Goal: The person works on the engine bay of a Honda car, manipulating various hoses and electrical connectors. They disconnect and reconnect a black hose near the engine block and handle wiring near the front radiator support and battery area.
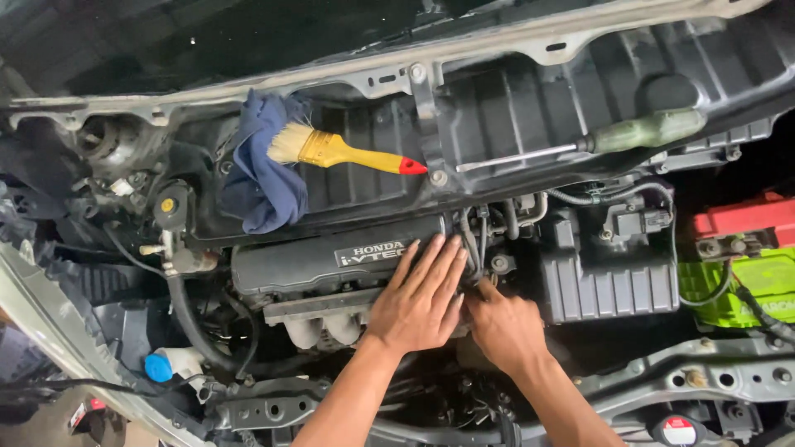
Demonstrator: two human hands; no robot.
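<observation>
Left hand (418,302) lies flat, fingers spread, on the black engine cover (331,257) beside its silver label (373,252). Right hand (503,324) reaches into hoses (476,240); its grip is hidden. A brush (339,151) lies above them.

Yellow paintbrush (344,151) with red tip lies on black cowl panel (530,108), touching blue rag (263,178) at its left. Green-handled screwdriver (596,141) right of paintbrush. Battery (741,257) far right, lower.

Right hand (505,327) fingertips hidden among hoses (474,240); both forearms cut by bottom edge
</observation>
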